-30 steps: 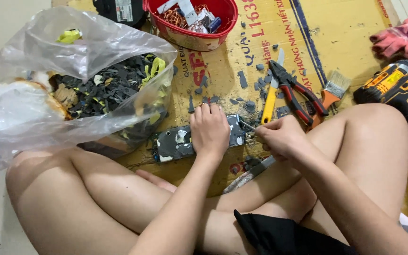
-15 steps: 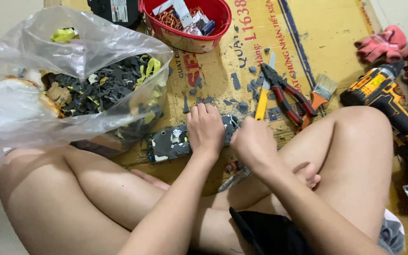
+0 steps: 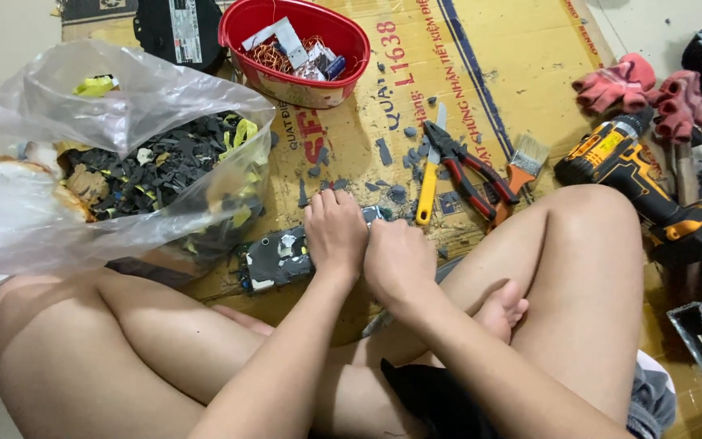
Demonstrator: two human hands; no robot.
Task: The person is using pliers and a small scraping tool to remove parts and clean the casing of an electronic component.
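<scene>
Both hands on a dark board, down on the cardboard between the knees.

From the head camera: the left hand (image 3: 335, 233) is curled down on the board (image 3: 274, 258), pinning its right end; the right hand (image 3: 398, 262) is closed beside it, touching the left, and what it clamps I cannot tell. The board lies long axis left to right, its free end pointing at the bag (image 3: 107, 154) of black scraps, just beside it. Beyond the knuckles lie the pliers (image 3: 465, 167), a brush (image 3: 524, 160) and loose chips; the drill (image 3: 639, 183) sits past the right knee. The cardboard (image 3: 522, 65) is barest at its far right.
</scene>
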